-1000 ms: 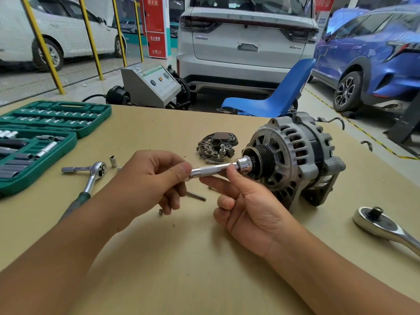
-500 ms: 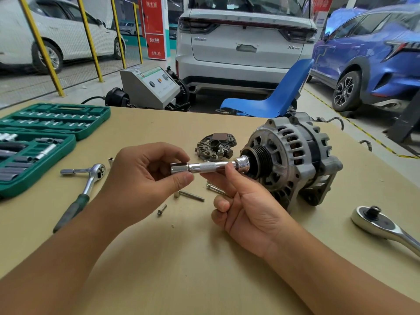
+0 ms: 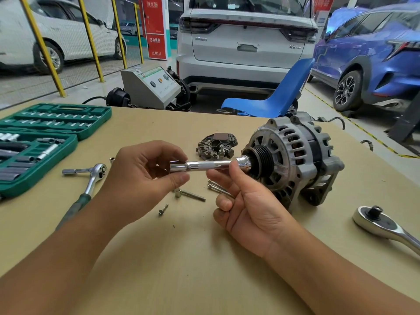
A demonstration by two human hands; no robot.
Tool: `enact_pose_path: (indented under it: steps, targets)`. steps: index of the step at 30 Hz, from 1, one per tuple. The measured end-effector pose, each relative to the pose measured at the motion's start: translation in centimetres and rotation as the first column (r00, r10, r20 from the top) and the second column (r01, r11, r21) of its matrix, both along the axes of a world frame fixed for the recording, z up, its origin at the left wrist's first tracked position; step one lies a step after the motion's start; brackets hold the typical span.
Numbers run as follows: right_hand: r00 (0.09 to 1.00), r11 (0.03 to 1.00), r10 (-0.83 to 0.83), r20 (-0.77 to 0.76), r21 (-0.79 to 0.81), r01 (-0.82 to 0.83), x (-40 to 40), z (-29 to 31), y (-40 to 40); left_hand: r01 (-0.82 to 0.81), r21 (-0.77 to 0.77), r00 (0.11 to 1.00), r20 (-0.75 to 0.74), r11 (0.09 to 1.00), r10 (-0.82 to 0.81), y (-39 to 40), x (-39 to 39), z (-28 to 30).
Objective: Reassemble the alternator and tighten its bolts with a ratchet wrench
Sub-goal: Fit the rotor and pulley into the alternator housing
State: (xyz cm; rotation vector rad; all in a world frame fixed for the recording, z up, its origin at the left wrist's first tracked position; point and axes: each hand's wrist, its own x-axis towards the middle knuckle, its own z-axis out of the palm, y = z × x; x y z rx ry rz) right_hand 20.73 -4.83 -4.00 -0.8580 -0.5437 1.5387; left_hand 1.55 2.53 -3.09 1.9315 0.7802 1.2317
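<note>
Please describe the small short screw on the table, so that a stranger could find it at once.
Start at the grey alternator on the table. Nearer the person, below the left hand, lies the short screw, alone. The long bolts beside it are much longer.

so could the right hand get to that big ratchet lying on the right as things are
Probably yes, once it lets go. The big ratchet lies in the open on the table with nothing between. But the right hand now pinches the extension bar on the alternator.
</note>
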Motion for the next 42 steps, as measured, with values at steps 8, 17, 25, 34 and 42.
enact_pose_path:
  steps: [8,17,25,34,42]
  targets:
    - [0.997,0.997,-0.068,-0.040,-0.038,0.066,-0.2,-0.2,0.1,0.109,-0.342,0.994,0.011,0.933,-0.111,0.2,0.4,0.2]
    - [0.997,0.997,-0.067,-0.037,-0.032,0.066,-0.3,-0.1,-0.1,0.098,-0.329,0.992,-0.041,0.939,-0.118,0.0,0.3,0.3]
    - [0.999,0.999,-0.037,-0.015,-0.020,0.037,-0.2,0.0,-0.2,0.048,-0.211,0.997,0.067,0.976,-0.034,-0.1,1.2,-0.3]
    - [0.994,0.999,0.050,0.101,-0.017,-0.048,-0.4,0.2,-0.6,-0.107,-0.203,0.849,0.492,0.973,0.195,1.6,0.1,1.2]
    - [0.814,1.000,-0.005,0.580,-0.001,0.007,-1.2,0.2,-0.9,-0.535,0.113,0.833,0.238,0.837,0.500,10.4,-0.6,5.9]
